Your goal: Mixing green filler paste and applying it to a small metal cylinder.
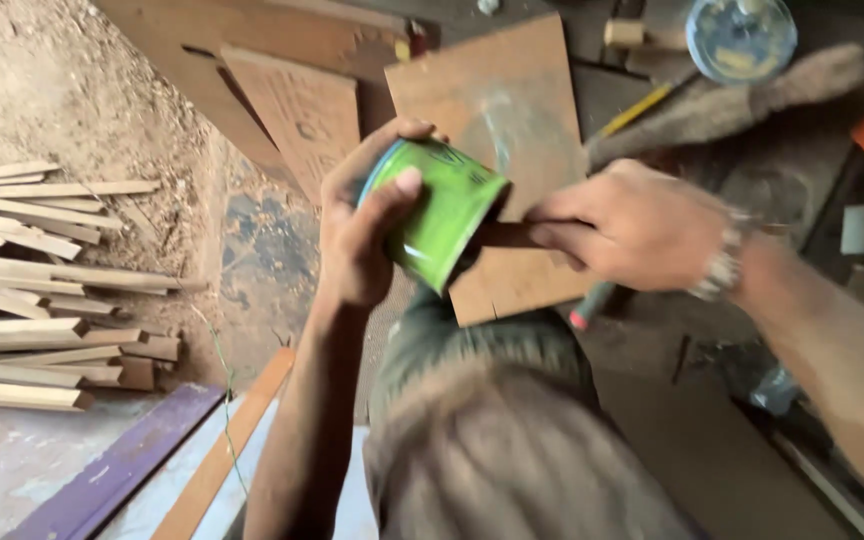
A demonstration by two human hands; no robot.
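Wood strips (42, 290) stacked left; brush (742, 100), round tin (742, 38) on bench.

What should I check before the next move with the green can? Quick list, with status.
1. Left hand grip on the green can: ok, fingers and thumb wrap it, can tilted.
2. Right hand on a thin dark tool at the can's end: ok, tool held.
3. Tool tip seated on the rim: cannot tell, hidden behind the can.
4. Lid on or off: cannot tell, blurred.
5. Support beneath the can: not ok, it is held in the air over the wooden board.
6. Nearby clutter: round blue-rimmed container lies apart.
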